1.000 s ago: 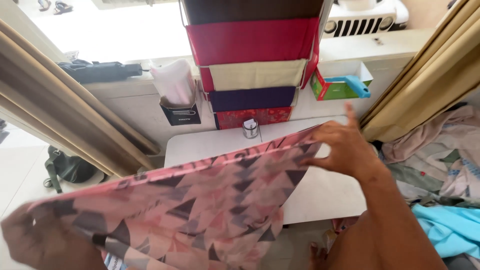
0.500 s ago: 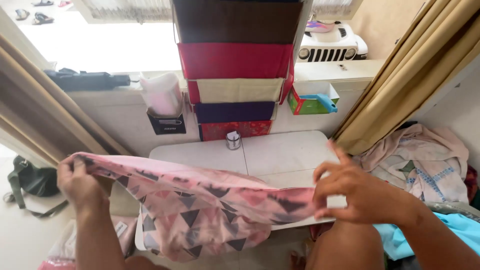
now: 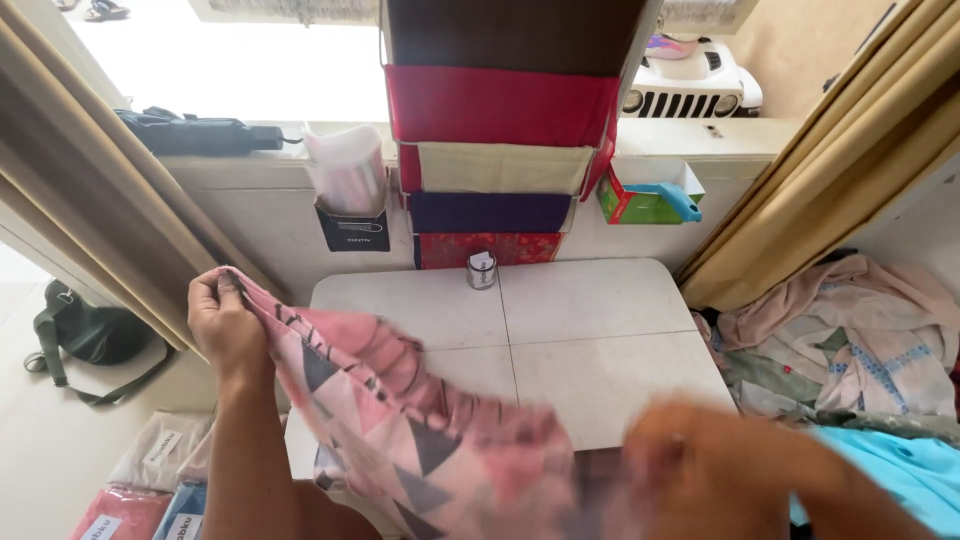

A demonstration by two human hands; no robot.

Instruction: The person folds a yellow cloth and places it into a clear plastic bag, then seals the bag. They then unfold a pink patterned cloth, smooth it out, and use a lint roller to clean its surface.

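Left hand (image 3: 225,325): fingers curled tight, pinching pink patterned cloth (image 3: 400,420) at its far-left edge.
Right hand (image 3: 700,465): near, blurred; finger state cannot be told.

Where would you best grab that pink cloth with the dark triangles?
Pinch the pink triangle-patterned cloth at its free upper edge, as the left hand does at one corner, coming from above. It is limp and drapes down, so only a held edge keeps it spread.
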